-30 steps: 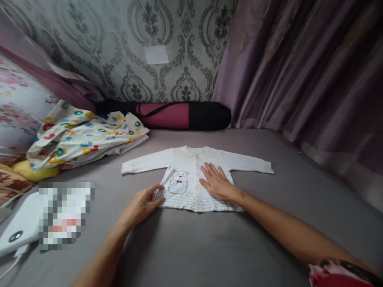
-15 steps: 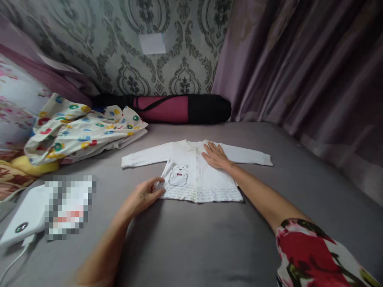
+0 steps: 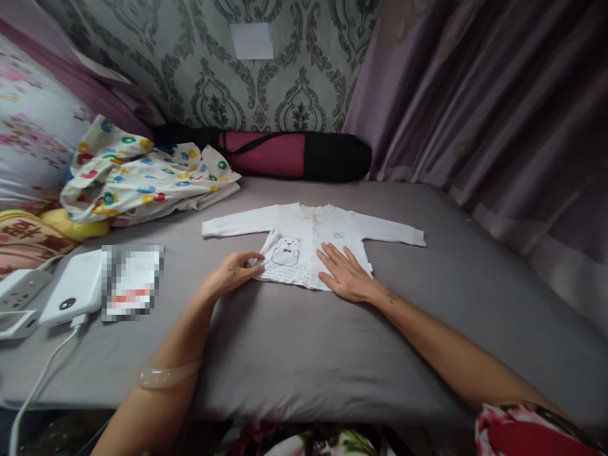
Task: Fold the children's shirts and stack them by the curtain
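Note:
A small white long-sleeved baby shirt (image 3: 308, 237) lies spread flat on the grey sheet, its front facing up and both sleeves stretched sideways. A bear drawing with a red bow is printed near its lower left. At the lower left corner, my left hand (image 3: 236, 272) has its thumb and fingertips closed around the shirt's edge. My right hand (image 3: 346, 272) rests palm down on the lower right front, fingers spread, covering part of the hem.
To the left lie a white power bank (image 3: 73, 288) with a cable, a blurred packet (image 3: 133, 282) and a power strip (image 3: 21, 288). Behind them is a crumpled patterned cloth (image 3: 147, 180). A maroon and black rolled bag (image 3: 294, 155) sits along the wall; a purple curtain (image 3: 451, 95) hangs right.
My right hand has slid from the shirt's upper right shoulder down to its lower front. My left hand stays at the lower left corner. The camera view has tilted downward.

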Demonstrator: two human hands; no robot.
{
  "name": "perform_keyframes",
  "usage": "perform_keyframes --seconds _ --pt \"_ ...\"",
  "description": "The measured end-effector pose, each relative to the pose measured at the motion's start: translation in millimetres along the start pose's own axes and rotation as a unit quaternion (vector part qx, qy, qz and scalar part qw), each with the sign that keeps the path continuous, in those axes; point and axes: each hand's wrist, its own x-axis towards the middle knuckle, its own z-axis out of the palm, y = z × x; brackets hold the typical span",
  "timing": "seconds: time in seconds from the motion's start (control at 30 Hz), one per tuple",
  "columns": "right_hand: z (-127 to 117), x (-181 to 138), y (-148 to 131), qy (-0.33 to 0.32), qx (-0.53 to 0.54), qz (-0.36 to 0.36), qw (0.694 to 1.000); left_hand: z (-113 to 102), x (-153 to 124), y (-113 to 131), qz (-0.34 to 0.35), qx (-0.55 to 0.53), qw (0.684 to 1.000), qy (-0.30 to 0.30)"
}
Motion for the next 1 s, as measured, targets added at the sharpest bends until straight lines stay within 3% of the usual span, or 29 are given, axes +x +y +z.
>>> perform_keyframes --seconds 0.37,0.47,0.6,0.7,0.8,0.93,1.0 --pt "-20 -59 -58 -0.066 0.075 -0.110 0.989 -2 3 -8 0.008 -0.007 1.000 -0.010" --pt "-32 -47 -63 -0.033 0.101 -0.093 0.990 -2 4 -8 0.006 -0.006 1.000 -0.011" --pt "-27 -4 -59 0.024 0.087 -0.068 0.994 -1 3 -7 0.010 0.003 1.000 -0.012" --pt "-13 17 -59 -0.010 0.050 -0.063 0.997 -1 3 -6 0.008 -0.002 1.000 -0.011" --pt "-7 12 -68 -0.054 0.057 -0.095 0.992 -1 2 -6 0.003 -0.006 1.000 -0.015" --pt "-20 -9 -86 -0.095 0.107 -0.162 0.976 -1 1 -5 0.003 -0.006 1.000 -0.005" --pt "-33 -4 -91 -0.104 0.146 -0.188 0.966 -1 1 -4 0.006 0.000 1.000 0.001"
